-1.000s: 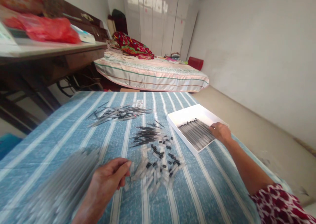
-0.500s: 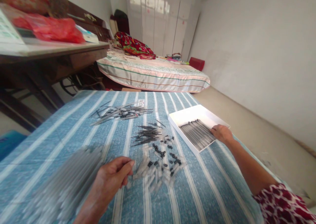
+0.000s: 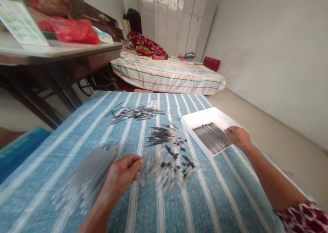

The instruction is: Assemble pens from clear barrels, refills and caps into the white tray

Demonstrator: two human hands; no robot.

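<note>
Soft, fairly bright light; glossy glare patches the wardrobe (image 3: 173,27). Grey tubes (image 3: 88,171) blur (their near ends worst), and the view stretches toward its edges.

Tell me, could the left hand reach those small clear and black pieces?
Likely yes: the left hand is beside the small clear and black pieces on the striped cloth, and nothing visible blocks the way.
</note>
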